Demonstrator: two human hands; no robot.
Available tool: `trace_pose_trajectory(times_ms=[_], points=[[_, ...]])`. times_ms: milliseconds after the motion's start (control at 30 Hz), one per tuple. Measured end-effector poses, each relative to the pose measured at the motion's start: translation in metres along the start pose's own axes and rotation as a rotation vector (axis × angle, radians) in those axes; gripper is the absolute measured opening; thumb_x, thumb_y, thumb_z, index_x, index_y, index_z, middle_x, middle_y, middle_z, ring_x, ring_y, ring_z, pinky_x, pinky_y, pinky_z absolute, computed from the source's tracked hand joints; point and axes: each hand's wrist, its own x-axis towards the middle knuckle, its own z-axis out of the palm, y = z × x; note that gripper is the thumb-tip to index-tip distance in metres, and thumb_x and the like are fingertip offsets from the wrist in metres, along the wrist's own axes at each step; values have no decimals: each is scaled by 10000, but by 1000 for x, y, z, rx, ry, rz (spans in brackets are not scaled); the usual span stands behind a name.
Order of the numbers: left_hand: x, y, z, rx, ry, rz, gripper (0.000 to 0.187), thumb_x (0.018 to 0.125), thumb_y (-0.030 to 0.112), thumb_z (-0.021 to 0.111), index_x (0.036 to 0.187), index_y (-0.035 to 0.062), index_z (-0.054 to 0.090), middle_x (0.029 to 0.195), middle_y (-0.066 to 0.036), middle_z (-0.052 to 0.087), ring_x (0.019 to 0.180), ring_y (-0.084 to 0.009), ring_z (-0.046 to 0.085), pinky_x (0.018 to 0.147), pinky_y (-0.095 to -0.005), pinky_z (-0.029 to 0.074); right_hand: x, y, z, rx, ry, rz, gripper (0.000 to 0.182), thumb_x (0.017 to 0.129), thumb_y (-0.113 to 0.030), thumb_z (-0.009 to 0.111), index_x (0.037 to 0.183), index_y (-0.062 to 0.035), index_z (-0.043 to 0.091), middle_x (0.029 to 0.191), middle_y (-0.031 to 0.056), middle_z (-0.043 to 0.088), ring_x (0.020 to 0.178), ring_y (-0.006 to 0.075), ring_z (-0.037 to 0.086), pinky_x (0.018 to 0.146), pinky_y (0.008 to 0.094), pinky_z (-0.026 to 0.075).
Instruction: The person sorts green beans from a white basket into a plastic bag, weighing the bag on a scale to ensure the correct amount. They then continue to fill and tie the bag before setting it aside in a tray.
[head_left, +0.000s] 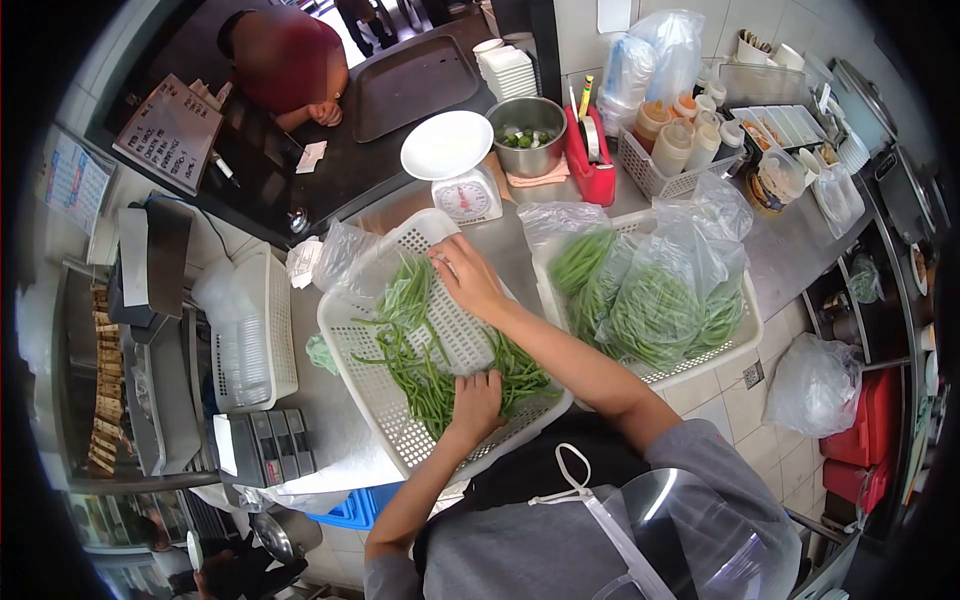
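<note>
A white perforated basket (343,372) sits in front of me with loose green beans (415,388) spread along its near half. Inside its far half lies a clear plastic bag (404,298) with green beans in it. My left hand (477,402) is down among the loose beans, fingers curled together over them, fingertips partly hidden. Farther out, my right hand (466,278) reaches across the basket, its bent fingers closed at the edge of the bag. To the right, a second white basket (748,325) bears several plastic bags of green beans (655,312).
Beyond the baskets stand a kitchen scale (465,197) with a white plate, a steel pot (530,140) and a red tape dispenser (590,160). Sauce bottles (674,145) fill a crate at the back right. Across the dark counter, near a tray (418,85), a person (290,70) leans.
</note>
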Motion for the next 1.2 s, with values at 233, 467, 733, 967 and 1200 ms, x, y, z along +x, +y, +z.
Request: trace_pose_trajectory(times_ms=[233, 467, 733, 967, 1200], points=[[-1, -36, -19, -560, -188, 22, 648, 635, 191, 711, 1165, 7, 386, 979, -219, 581, 938, -336, 567, 890, -413, 345, 0, 3, -4, 144, -58, 55, 167, 860, -93, 521, 1012, -28, 543, 915, 105, 542, 763, 233, 572, 666, 331, 444], [-41, -96, 0, -1064, 190, -171, 689, 734, 109, 639, 1327, 17, 300, 1085, -96, 553, 987, -246, 528, 894, -328, 401, -14, -18, -28, 877, -722, 891, 618, 871, -553, 420, 1173, -19, 497, 956, 91, 605, 898, 152, 565, 793, 316, 390], [-40, -79, -45, -1748, 210, -229, 571, 703, 20, 593, 1235, 29, 388, 947, -41, 548, 872, -132, 518, 811, -259, 407, -49, -42, -3, 982, -369, 912, 803, 838, -551, 495, 1377, -35, 197, 1270, 123, 425, 1119, 207, 449, 994, 357, 284], [-41, -82, -45, -1887, 300, -153, 452, 626, -15, 575, 1063, 20, 464, 913, -81, 554, 830, -165, 521, 777, -284, 413, -48, -61, -14, 1001, -306, 1072, 757, 784, -573, 559, 1258, -15, 367, 1272, 122, 411, 1032, 173, 460, 946, 385, 290], [-38, -62, -50, -1921, 241, -183, 444, 624, -13, 572, 1052, 19, 457, 848, -68, 510, 820, -181, 503, 771, -303, 407, -47, -33, 16, 1481, -172, 1090, 275, 915, -116, 458, 1156, 6, 408, 1233, 188, 480, 955, 170, 550, 768, 300, 428]])
